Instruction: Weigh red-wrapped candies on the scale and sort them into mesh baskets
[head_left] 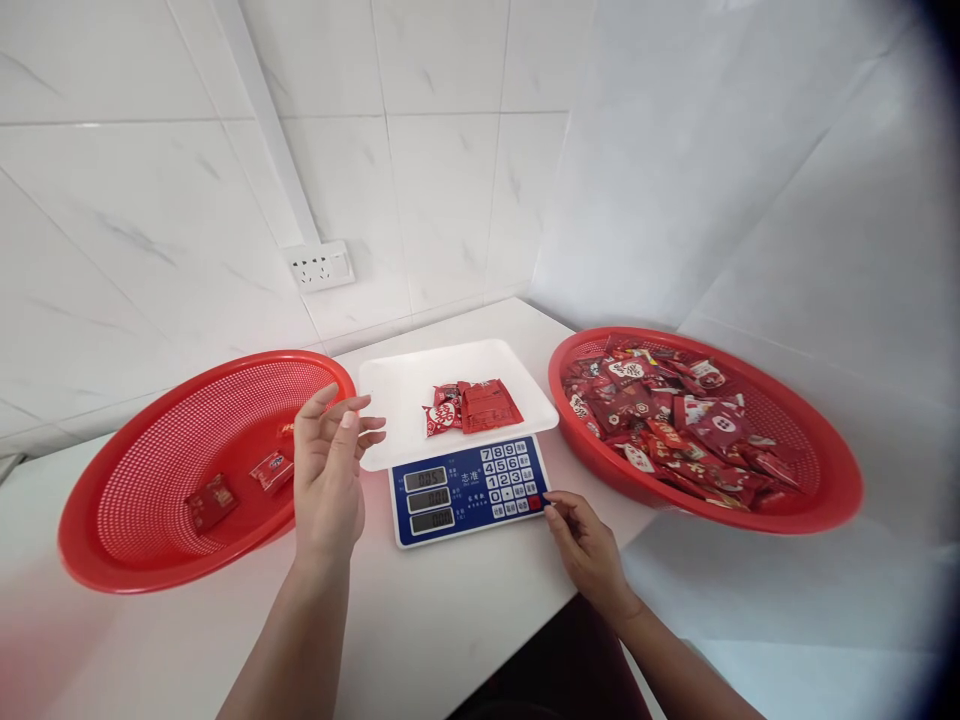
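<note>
A digital weighing scale with a blue keypad [471, 490] stands in front of me, and its top display appears to read 0.05. Several red snack packets [487, 404] lie together on its white pan [401, 385]. My left hand [328, 470] is raised at the pan's left side, fingers apart and empty. My right hand [589, 550] is at the keypad's lower right corner, by the red key. Its fingers are loosely bent, with index and thumb slightly apart, and nothing shows in them.
At left, a red plastic basket [97, 480] holds several packets, partly hidden by my left hand. Another red basket [832, 495] at right is heaped with red packets. Both flank the scale on a white table [420, 630]. A tiled wall with a socket [321, 267] rises behind.
</note>
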